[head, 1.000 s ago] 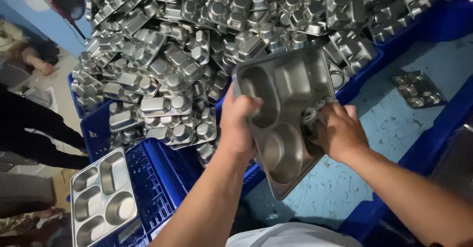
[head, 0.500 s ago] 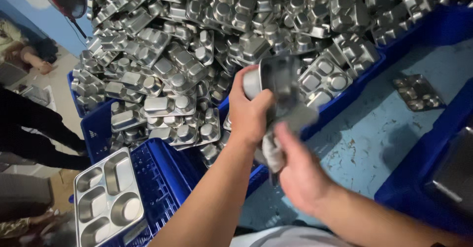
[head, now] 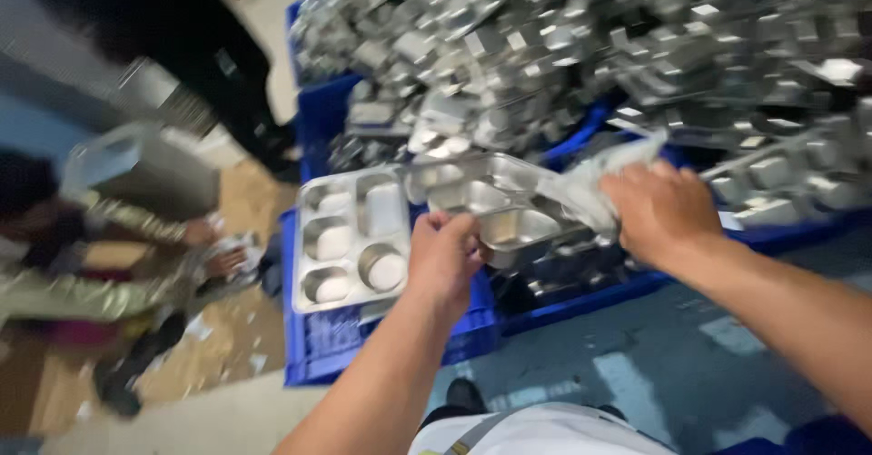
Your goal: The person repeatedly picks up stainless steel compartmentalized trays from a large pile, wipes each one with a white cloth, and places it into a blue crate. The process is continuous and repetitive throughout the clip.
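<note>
Both hands (head: 554,232) hold steel tray (head: 495,205) with cloth (head: 595,182)

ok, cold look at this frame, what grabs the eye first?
The huge heap of steel compartment trays filling the blue crates across the top. Next, at centre, the left hand grips a steel tray by its near edge while the right hand presses a crumpled cloth against it. Lower left of that, a finished tray lies flat on an upturned blue crate.
</note>
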